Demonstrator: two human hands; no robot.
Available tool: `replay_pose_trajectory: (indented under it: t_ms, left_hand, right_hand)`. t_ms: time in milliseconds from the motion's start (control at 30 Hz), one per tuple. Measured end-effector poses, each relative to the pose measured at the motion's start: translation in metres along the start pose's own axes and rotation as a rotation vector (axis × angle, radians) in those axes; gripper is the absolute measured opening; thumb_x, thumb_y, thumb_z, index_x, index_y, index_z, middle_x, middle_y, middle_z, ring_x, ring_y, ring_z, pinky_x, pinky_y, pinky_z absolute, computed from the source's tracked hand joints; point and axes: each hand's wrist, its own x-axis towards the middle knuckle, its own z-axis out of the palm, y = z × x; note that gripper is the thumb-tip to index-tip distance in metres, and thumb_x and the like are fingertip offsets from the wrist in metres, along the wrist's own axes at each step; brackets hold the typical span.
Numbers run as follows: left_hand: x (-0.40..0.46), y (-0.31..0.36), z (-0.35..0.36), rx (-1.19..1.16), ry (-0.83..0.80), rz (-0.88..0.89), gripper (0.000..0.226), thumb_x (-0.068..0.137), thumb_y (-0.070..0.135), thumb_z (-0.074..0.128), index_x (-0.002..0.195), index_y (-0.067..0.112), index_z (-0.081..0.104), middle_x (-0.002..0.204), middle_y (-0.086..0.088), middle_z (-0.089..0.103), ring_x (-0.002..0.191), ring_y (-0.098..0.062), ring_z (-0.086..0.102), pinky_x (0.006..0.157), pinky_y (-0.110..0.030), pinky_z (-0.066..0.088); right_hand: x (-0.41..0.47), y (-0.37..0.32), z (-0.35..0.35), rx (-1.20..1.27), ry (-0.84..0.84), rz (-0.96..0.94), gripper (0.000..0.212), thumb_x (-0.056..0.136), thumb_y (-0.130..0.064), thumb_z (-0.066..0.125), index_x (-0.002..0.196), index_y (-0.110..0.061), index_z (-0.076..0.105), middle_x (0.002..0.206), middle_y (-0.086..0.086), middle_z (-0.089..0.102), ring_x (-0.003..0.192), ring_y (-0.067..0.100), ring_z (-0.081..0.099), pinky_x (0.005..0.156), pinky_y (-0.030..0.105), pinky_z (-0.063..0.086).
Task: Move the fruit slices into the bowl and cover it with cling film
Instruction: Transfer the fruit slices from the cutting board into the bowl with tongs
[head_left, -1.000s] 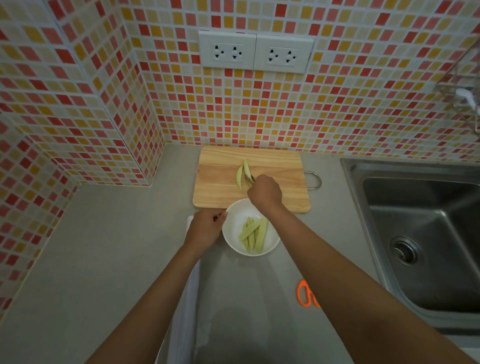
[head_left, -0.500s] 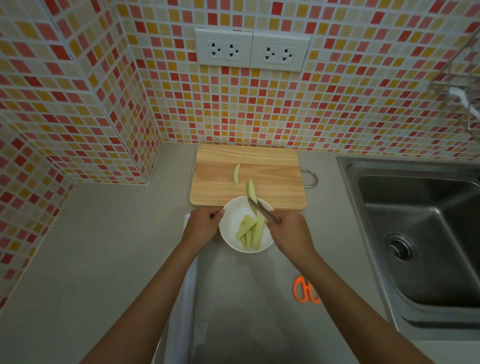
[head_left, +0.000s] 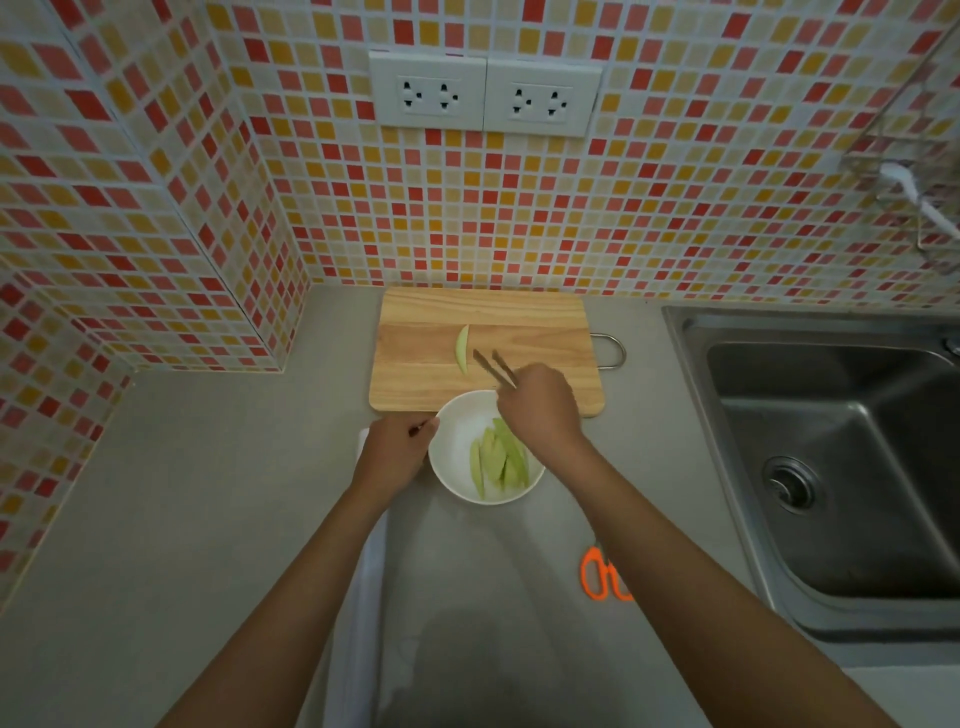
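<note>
A white bowl (head_left: 457, 436) stands on the grey counter just in front of a wooden cutting board (head_left: 540, 332). Several pale green fruit slices (head_left: 498, 460) lie in the bowl. One slice (head_left: 462, 349) is left on the board. My right hand (head_left: 540, 405) holds a pair of dark chopsticks (head_left: 493, 366) over the board, tips apart, empty, just right of that slice. My left hand (head_left: 397, 449) grips the bowl's left rim. A sheet of cling film (head_left: 447, 623) lies spread on the counter in front of the bowl, its roll (head_left: 363, 597) along the left edge.
Orange-handled scissors (head_left: 597, 574) lie on the counter, partly under my right forearm. A steel sink (head_left: 841, 467) fills the right side. Tiled walls close off the back and left, with two sockets (head_left: 485, 96) above the board.
My right hand carried a slice from the board into the bowl with the chopsticks, let it go, and has moved back over the board. One slice fewer is on the board.
</note>
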Motion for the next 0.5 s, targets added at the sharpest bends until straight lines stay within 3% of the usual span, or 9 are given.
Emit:
replay_pose_trajectory:
  t_ms: [133,333,500]
  left_hand:
    - [-0.001,-0.001,-0.001,0.016,-0.014,0.001,0.032,0.095,0.032,0.050,0.081,0.017,0.075,0.068,-0.002,0.070,0.072,-0.020,0.064,0.072,-0.033,0.045]
    - [0.000,0.000,-0.002,0.024,-0.018,-0.006,0.033,0.095,0.032,0.049,0.084,0.014,0.075,0.073,-0.005,0.073,0.077,-0.023,0.066,0.080,-0.041,0.049]
    - [-0.002,0.003,-0.003,-0.043,-0.019,-0.006,0.027,0.094,0.026,0.052,0.090,0.016,0.077,0.076,-0.003,0.074,0.076,-0.022,0.068,0.076,-0.036,0.051]
  right_hand:
    - [0.041,-0.024,0.021,-0.092,-0.069,-0.002,0.026,0.080,-0.008,0.052,0.058,-0.016,0.040,0.061,-0.002,0.044,0.067,0.024,0.051,0.049,0.025,0.031]
    - [0.059,-0.025,0.041,-0.194,-0.058,-0.038,0.019,0.082,-0.004,0.051,0.065,-0.009,0.043,0.082,0.007,0.061,0.077,0.028,0.058,0.055,0.028,0.035]
    - [0.046,-0.012,0.025,-0.076,-0.024,-0.016,0.030,0.080,0.000,0.048,0.054,-0.012,0.038,0.058,0.001,0.041,0.062,0.024,0.049,0.050,0.026,0.032]
